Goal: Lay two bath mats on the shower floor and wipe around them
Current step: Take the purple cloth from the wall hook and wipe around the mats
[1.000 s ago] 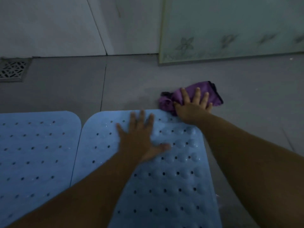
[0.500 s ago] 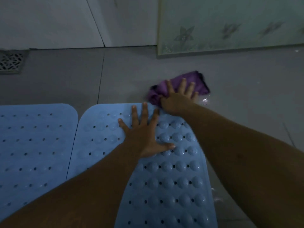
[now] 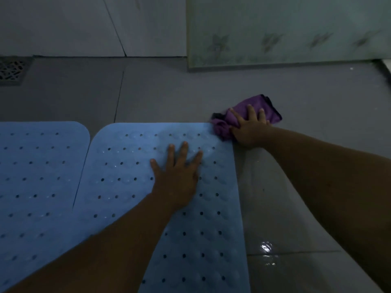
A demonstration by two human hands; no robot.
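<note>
Shifted rightward since the prior frame: purple cloth (image 3: 272, 112), now at the far right corner of the right blue bath mat (image 3: 127, 170), right hand (image 3: 247, 132) pressing it flat-fingered onto the grey floor tile (image 3: 169, 98) (wet nearby). Left hand (image 3: 177, 178) spread flat on that mat; second bath mat (image 3: 42, 176) just beside, left.

Wet grey floor (image 3: 169, 98) carries left mat (image 3: 42, 176), right mat (image 3: 127, 166), purple cloth (image 3: 259, 102).

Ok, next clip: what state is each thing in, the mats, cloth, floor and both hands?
left mat: lying flat on the floor.
right mat: lying flat beside the left mat.
purple cloth: bunched, at the right mat's far corner.
left hand: open, pressing the right mat.
right hand: open, pressing the purple cloth.
floor: wet beside the right mat.
</note>
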